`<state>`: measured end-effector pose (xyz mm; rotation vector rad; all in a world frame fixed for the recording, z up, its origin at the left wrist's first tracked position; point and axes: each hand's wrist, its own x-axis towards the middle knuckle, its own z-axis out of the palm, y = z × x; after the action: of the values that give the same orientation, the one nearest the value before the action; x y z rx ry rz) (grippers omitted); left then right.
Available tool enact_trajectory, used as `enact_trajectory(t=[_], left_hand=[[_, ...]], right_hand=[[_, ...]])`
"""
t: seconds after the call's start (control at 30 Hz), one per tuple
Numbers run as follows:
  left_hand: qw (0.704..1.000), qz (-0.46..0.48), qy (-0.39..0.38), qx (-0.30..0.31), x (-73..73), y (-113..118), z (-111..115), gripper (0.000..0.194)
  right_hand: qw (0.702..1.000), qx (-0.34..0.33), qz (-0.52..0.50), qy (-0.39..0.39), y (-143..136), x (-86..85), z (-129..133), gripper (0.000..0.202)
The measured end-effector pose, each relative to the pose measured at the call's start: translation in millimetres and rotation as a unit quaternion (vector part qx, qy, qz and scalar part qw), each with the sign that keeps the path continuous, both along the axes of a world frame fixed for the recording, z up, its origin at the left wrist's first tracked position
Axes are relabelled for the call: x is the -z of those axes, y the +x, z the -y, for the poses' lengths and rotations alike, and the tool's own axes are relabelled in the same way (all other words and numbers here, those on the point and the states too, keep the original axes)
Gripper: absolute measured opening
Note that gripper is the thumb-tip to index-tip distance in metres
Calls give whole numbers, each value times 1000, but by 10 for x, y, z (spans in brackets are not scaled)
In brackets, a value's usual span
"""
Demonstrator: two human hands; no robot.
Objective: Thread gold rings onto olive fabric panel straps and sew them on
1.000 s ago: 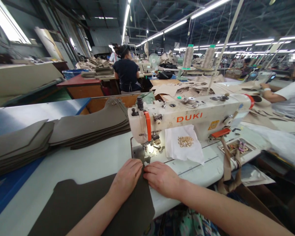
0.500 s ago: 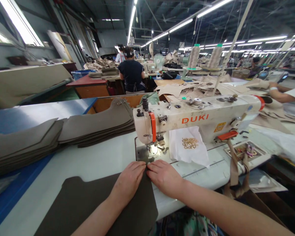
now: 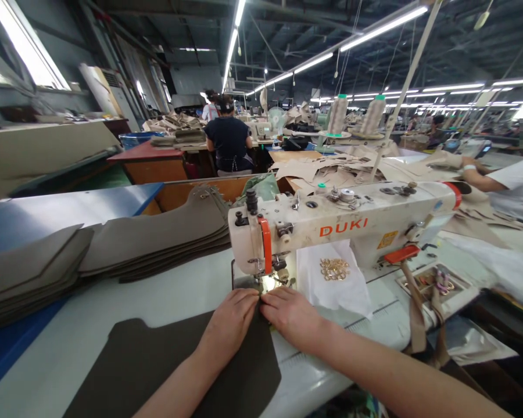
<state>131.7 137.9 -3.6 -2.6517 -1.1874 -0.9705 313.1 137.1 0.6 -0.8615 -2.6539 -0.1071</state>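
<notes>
A large dark grey-brown fabric panel (image 3: 157,360) lies on the pale sewing table, its upper end just in front of the needle area of a white sewing machine (image 3: 344,226). My left hand (image 3: 229,322) is closed at the panel's narrow top edge, fingertips pressed together. Opposite it, my right hand (image 3: 290,319) pinches the same edge, its fingertips nearly meeting the left ones. Whatever small piece may sit between the fingertips is hidden. The machine's lamp lights the metal plate (image 3: 239,278) just beyond my fingers.
Gold-coloured metal rings (image 3: 335,269) lie on a white sheet (image 3: 311,290) under the machine arm. Stacked dark panels (image 3: 157,238) stand at left. A parts tray (image 3: 466,284) and hanging straps (image 3: 414,313) are at right. A co-worker's arm (image 3: 483,177) reaches in at far right.
The view has shifted, so the machine sits lower and slightly left in the picture. My hands and the panel's edge are closer to the needle area, still gripping.
</notes>
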Motion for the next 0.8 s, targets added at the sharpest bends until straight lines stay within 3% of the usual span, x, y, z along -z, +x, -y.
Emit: enact_trajectory(t=[0.33, 0.8], left_hand=[[1000, 24, -6, -5, 85, -35, -206, 23], [999, 34, -9, 2, 45, -36, -269, 25]], right_hand=[[999, 31, -38, -9, -15, 77, -132, 4], [998, 48, -23, -24, -31, 77, -168, 9]])
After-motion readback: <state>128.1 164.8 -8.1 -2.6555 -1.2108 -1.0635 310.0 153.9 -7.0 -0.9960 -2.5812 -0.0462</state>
